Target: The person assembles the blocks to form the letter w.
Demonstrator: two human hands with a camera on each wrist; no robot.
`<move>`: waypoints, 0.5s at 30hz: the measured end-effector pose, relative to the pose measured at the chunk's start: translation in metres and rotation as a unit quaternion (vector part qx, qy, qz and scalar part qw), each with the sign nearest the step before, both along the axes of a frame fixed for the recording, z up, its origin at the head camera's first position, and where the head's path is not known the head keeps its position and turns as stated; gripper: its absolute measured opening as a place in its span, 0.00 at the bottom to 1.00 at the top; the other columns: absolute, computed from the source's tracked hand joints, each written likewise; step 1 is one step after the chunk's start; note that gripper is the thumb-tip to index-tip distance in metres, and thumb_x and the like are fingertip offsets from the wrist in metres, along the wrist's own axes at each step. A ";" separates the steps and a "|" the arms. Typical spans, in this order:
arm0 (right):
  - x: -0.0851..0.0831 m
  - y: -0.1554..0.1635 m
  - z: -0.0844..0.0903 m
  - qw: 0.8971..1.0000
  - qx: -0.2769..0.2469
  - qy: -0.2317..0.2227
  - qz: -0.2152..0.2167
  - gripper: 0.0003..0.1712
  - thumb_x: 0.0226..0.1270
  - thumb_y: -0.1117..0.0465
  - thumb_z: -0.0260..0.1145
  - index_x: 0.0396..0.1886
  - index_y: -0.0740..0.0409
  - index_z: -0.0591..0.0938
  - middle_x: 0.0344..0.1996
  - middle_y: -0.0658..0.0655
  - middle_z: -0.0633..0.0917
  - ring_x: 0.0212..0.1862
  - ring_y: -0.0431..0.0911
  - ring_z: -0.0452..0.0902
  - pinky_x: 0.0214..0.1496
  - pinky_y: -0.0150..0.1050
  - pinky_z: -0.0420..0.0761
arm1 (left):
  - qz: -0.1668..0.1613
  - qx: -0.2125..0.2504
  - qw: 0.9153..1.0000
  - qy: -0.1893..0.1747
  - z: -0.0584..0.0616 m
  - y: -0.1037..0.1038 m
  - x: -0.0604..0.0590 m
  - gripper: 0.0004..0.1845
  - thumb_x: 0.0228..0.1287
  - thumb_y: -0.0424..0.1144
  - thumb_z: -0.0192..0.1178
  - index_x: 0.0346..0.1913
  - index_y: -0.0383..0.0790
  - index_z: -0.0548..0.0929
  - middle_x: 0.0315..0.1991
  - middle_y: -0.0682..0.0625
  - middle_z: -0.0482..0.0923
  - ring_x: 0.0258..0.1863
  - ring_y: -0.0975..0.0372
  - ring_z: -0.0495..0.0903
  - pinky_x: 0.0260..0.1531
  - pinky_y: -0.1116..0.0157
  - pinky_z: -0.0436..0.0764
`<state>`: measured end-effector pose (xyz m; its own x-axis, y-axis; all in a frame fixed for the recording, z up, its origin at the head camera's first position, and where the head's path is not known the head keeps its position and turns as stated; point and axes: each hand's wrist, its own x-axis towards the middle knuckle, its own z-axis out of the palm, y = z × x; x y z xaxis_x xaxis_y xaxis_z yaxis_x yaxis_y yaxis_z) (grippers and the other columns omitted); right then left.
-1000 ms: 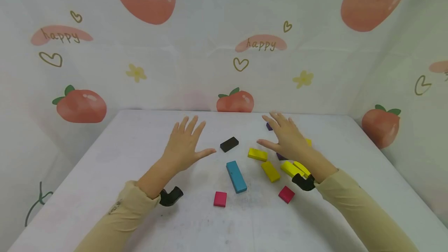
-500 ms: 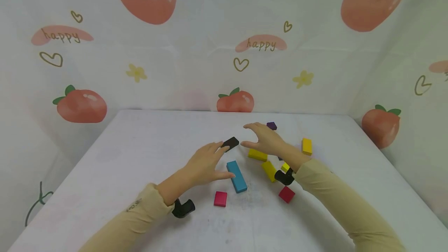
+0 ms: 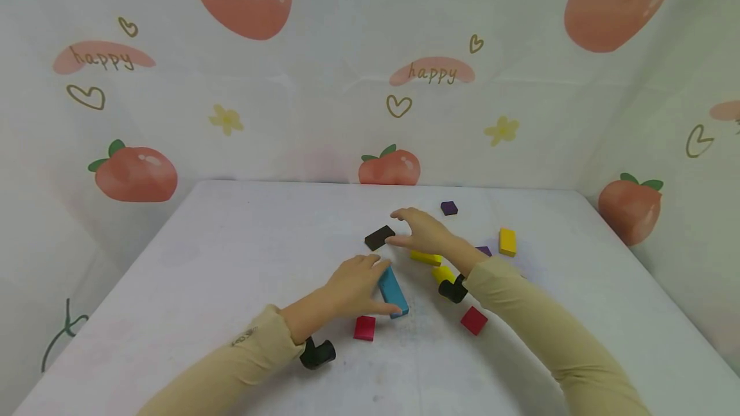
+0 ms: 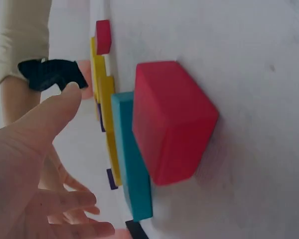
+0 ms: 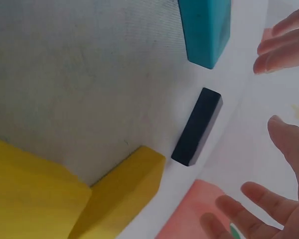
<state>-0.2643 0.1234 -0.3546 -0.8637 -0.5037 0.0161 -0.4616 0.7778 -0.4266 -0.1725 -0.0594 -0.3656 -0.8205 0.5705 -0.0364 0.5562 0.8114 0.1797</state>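
Note:
Small coloured blocks lie scattered on a white table [image 3: 220, 255]. My left hand [image 3: 378, 284] sits beside the long blue block [image 3: 395, 292], thumb near its front end and fingers near its far end. In the left wrist view the left hand [image 4: 79, 149] is spread, with the blue block [image 4: 132, 169] beyond it and no clear contact. My right hand [image 3: 399, 228] hovers with fingers spread just right of the black block [image 3: 378, 237]. In the right wrist view the black block [image 5: 197, 127] lies free of the right hand [image 5: 269, 189].
A red block [image 3: 364, 327] lies just in front of the left hand, another red one [image 3: 473, 320] under the right forearm. Yellow blocks [image 3: 425, 257] [image 3: 507, 241] and purple blocks [image 3: 448, 208] lie to the right. Printed curtain walls close in the table.
Both hands have come inward and lower. The left moved from left of the black block down to the blue block. The right slid left to the black block, uncovering yellow and purple blocks.

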 end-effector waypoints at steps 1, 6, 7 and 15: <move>0.000 -0.001 0.000 1.000 0.001 -0.006 -0.002 0.35 0.61 0.47 0.64 0.63 0.61 0.69 0.58 0.65 0.76 0.59 0.57 0.72 0.61 0.50 0.75 | 0.001 -0.001 1.000 -0.003 -0.001 0.001 0.000 0.45 0.49 0.67 0.61 0.64 0.40 0.68 0.63 0.43 0.70 0.61 0.50 0.70 0.61 0.53 0.72; -0.003 -0.008 -0.002 0.999 0.007 -0.030 -0.015 0.36 0.60 0.46 0.65 0.63 0.60 0.69 0.59 0.64 0.75 0.59 0.56 0.72 0.61 0.50 0.75 | 0.001 -0.022 1.000 0.000 -0.004 0.006 0.004 0.46 0.49 0.68 0.60 0.64 0.38 0.69 0.61 0.42 0.71 0.58 0.51 0.72 0.58 0.54 0.74; -0.004 -0.009 -0.002 0.999 0.009 -0.032 -0.017 0.36 0.60 0.46 0.65 0.63 0.60 0.69 0.58 0.64 0.76 0.59 0.56 0.72 0.61 0.50 0.75 | 0.000 -0.029 1.000 0.006 -0.004 0.007 0.004 0.46 0.49 0.68 0.60 0.63 0.38 0.69 0.60 0.41 0.71 0.57 0.51 0.72 0.57 0.54 0.74; -0.008 -0.019 -0.009 0.998 0.016 -0.051 -0.027 0.36 0.59 0.46 0.66 0.63 0.59 0.69 0.58 0.63 0.76 0.59 0.54 0.72 0.61 0.49 0.75 | 0.010 -0.052 0.998 0.030 -0.008 0.010 0.007 0.44 0.47 0.69 0.61 0.61 0.39 0.72 0.55 0.42 0.75 0.49 0.53 0.74 0.53 0.57 0.76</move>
